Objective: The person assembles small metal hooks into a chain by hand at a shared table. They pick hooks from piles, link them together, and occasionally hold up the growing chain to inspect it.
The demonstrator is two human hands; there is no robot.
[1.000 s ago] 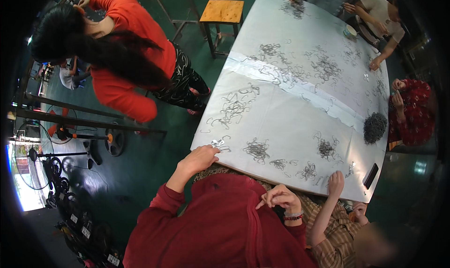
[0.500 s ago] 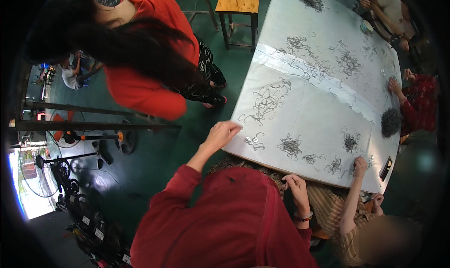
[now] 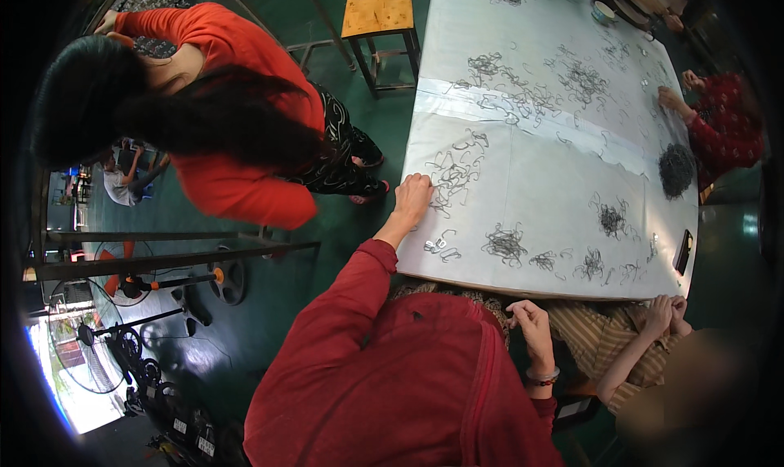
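Note:
My left hand (image 3: 415,196) reaches over the table's left edge, its fingertips pinched together at a loose spread of thin, dark bent-wire hooks (image 3: 460,173). Whatever lies between those fingertips is too small to make out. Beside the front edge, my right hand (image 3: 532,326) is held low with curled fingers, a bracelet on its wrist; its grip hides anything inside. A few shinier metal pieces (image 3: 441,245) lie near the front left corner, close to my left forearm. To their right is a denser heap of wire hooks (image 3: 505,243).
More hooks lie across the pale-covered table (image 3: 547,185), with a dark round heap (image 3: 676,171) at the right. A co-worker in stripes sits at my right, hands together (image 3: 670,313). A person in red (image 3: 245,124) stands left, near a wooden stool (image 3: 378,14) and a fan (image 3: 147,285).
My left hand has moved forward from the table's corner to the spread of hooks. The striped co-worker's hand has left the table and joined the other. The whole view has shifted slightly.

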